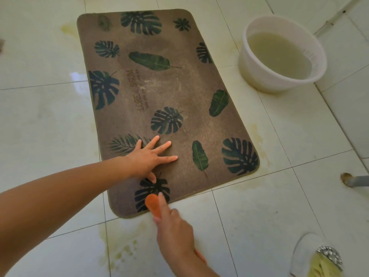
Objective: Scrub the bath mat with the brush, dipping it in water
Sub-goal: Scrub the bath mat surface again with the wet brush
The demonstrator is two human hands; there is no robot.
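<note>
A brown bath mat (169, 92) printed with dark green leaves lies flat on the tiled floor. My left hand (148, 156) presses on its near part, fingers spread, palm down. My right hand (173, 226) grips an orange brush (153, 204) by its handle, index finger along it. The brush head rests on the mat's near edge, over a leaf print; its bristles are hidden. A white plastic basin (259, 80) of murky yellowish water stands on the floor to the right of the mat's far end.
Pale floor tiles (40, 116) are wet, with yellowish dirty puddles along the mat's right side and near edge. A white slipper with a jewelled strap (311, 256) is at the bottom right. A grey pipe end (353, 179) enters at the right edge.
</note>
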